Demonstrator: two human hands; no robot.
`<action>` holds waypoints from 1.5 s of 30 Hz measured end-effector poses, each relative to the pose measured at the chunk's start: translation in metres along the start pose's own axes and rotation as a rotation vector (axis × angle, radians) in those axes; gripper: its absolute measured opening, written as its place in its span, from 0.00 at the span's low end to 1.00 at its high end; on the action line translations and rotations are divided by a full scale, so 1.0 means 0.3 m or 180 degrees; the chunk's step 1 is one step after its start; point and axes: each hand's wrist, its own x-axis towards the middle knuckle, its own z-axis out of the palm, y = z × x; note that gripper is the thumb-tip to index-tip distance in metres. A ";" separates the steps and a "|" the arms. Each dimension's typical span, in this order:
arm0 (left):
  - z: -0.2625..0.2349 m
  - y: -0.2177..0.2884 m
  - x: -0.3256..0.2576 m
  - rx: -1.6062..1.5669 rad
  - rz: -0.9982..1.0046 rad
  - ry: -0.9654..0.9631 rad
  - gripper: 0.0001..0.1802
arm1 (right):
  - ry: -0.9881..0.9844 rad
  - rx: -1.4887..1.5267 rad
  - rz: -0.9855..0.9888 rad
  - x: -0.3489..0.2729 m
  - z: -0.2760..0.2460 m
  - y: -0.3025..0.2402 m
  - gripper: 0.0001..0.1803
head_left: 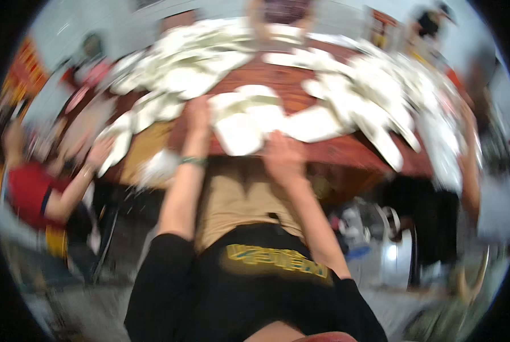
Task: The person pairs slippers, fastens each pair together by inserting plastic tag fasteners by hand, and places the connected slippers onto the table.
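Observation:
The picture is blurred by motion. My left hand (pixel 198 114) lies on the left edge of a stack of white flat pieces (pixel 245 117) at the near side of a reddish-brown table (pixel 346 149). My right hand (pixel 282 157) rests at the stack's lower right corner, by the table's front edge. Both hands touch the white stack; whether the fingers grip it is too blurred to tell. A greenish band circles my left wrist.
Heaps of white pieces (pixel 374 91) cover the table's far and right sides. A person in a red top (pixel 30 194) sits at the left, with a hand (pixel 100 151) on white pieces. Other people stand at the far side and right. Metal containers (pixel 380 239) sit under the table.

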 end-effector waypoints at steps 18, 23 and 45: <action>0.144 -0.086 -0.001 -0.0829 -0.0042 0.0584 0.11 | -0.1935 0.2641 -0.0536 0.504 0.466 0.061 0.18; 0.118 -0.059 0.011 -0.1082 -0.0136 0.0534 0.10 | -0.2217 0.3511 0.0219 0.470 0.528 -0.007 0.20; 0.132 -0.044 -0.002 -0.0936 0.0094 0.0841 0.06 | -0.1794 0.3188 0.0309 0.443 0.536 0.016 0.16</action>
